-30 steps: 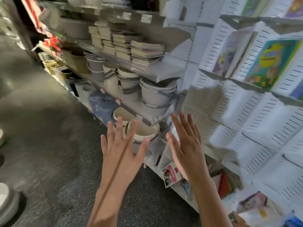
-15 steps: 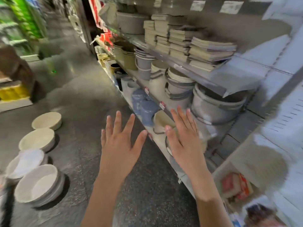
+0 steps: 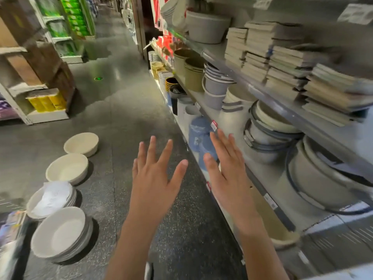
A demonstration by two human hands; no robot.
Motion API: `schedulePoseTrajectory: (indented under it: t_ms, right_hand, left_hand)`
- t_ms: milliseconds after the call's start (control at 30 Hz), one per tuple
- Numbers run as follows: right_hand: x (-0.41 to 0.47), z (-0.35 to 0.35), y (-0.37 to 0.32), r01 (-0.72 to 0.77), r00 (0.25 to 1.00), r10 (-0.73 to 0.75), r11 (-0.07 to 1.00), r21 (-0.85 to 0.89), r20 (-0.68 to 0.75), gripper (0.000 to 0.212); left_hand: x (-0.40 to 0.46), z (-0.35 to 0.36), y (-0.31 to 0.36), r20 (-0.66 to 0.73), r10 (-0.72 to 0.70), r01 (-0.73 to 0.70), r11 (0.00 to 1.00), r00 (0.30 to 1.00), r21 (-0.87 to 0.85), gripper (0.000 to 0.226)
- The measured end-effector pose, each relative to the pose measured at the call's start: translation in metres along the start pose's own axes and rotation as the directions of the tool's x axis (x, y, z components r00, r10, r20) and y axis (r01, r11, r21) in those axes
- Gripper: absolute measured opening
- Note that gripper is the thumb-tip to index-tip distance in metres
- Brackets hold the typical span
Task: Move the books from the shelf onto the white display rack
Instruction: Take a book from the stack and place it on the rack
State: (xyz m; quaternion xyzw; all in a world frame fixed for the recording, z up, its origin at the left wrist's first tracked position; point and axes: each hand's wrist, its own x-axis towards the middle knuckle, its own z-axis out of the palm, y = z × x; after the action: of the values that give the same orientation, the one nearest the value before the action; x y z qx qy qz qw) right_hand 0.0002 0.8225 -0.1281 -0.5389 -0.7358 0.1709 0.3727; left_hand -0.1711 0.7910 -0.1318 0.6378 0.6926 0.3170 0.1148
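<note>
Both hands empty, held out over the floor (image 3: pixel 121 122), apart from each other. Left hand (image 3: pixel 155 178): fingers spread, straight. Right hand (image 3: pixel 228 174): fingers straight, loosely fanned, beside the lower shelf edge. Left near: bowl stacks (image 3: pixel 60 231). Right, farther, higher: books (image 3: pixel 286 65) stacked on the shelf (image 3: pixel 282 110), above buckets (image 3: pixel 270 138).

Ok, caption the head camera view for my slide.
Both open hands, left hand and right hand, empty in the aisle; stacked books wait on the shelf.
</note>
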Motion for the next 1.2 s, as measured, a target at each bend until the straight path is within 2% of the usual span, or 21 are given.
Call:
schedulePoseTrajectory:
  t_ms: [367,600,833,1200]
  right_hand:
    - [0.168,0.101,-0.037,-0.093,0.985,0.1,0.994,0.052,-0.141,0.068]
    - [0.244,0.14,-0.022,-0.126,0.967,0.133,0.991,0.045,-0.219,0.069]
    - [0.335,0.167,0.019,-0.095,0.954,0.109,0.993,0.063,-0.279,0.054]
    - [0.523,0.155,0.093,-0.156,0.923,0.175,0.984,0.084,-0.343,0.06]
  left_hand:
    - [0.197,-0.026,-0.086,0.056,0.159,-0.156,0.987,0.986,-0.039,0.082]
    - [0.287,-0.019,-0.117,0.133,0.189,-0.175,0.978,0.973,-0.113,0.084]
    - [0.389,0.016,-0.124,0.134,0.266,-0.24,0.953,0.955,-0.184,0.075]
    - [0.595,0.081,-0.086,0.091,0.348,-0.325,0.924,0.933,-0.2,0.08]
